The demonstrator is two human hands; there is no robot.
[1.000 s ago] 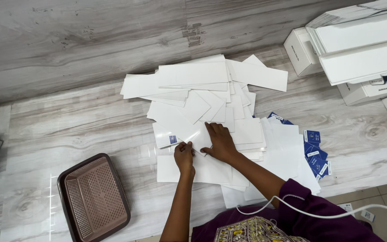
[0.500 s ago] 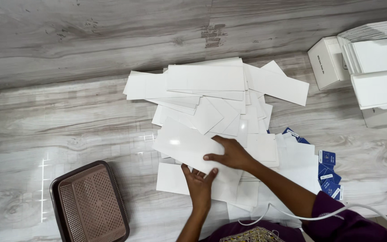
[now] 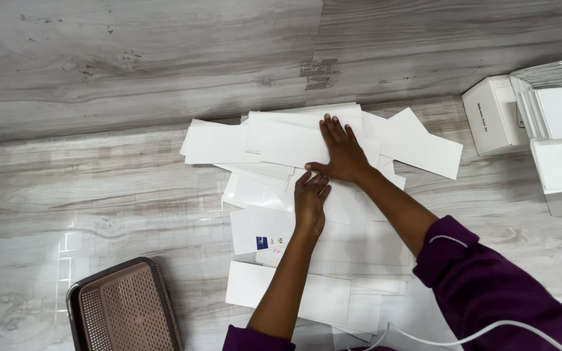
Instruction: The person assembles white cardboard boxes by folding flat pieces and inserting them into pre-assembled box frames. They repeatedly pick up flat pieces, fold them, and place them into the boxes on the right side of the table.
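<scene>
A loose heap of flat white cards (image 3: 274,140) covers the pale wood-look floor in front of me. My right hand (image 3: 341,151) lies flat, fingers spread, on the top cards at the far side of the heap. My left hand (image 3: 309,198) rests just below it, fingers curled onto a white card in the middle of the heap. One glossy card with a small blue mark (image 3: 261,229) lies left of my left forearm. My purple sleeves show at the bottom.
A brown perforated plastic tray (image 3: 123,309) sits on the floor at lower left. Stacked white boxes (image 3: 541,123) stand at the right edge. A white cable (image 3: 450,338) runs across my right sleeve. A grey wood-pattern wall rises behind the heap.
Both hands have moved from the near part of the heap up to its far side. The right hand now presses flat on the top cards, and the view has come closer.
</scene>
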